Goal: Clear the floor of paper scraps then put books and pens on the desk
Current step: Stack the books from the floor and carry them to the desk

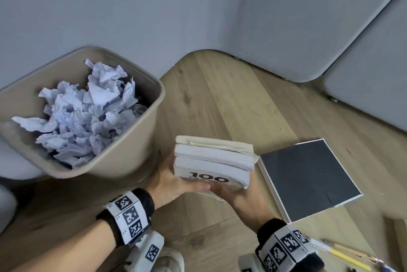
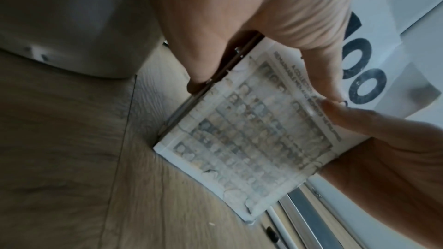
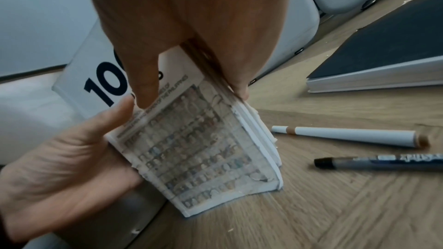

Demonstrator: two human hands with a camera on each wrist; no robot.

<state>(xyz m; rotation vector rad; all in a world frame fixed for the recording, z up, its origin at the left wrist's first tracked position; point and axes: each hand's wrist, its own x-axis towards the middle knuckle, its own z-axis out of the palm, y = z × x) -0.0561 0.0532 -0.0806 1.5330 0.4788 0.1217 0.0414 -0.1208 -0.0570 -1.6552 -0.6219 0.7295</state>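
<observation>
Above the wooden floor (image 1: 220, 100), between our two hands, sits a small stack of paperbacks (image 1: 213, 161), the lowest one printed "100". Our left hand (image 1: 174, 181) cups its near corner from below, fingers curled round the edge; our right hand (image 1: 240, 192) grips the opposite side, thumb on the cover. We judge the stack light but loose: soft covers and worn edges could slide apart, so we should clamp top and bottom together near the spines. Just beside it a dark hardcover book (image 1: 308, 181) lies flat, and pens (image 1: 343, 254) lie near our right wrist. Left of us the bin (image 1: 132, 157) holds crumpled paper scraps (image 1: 88, 108).
</observation>
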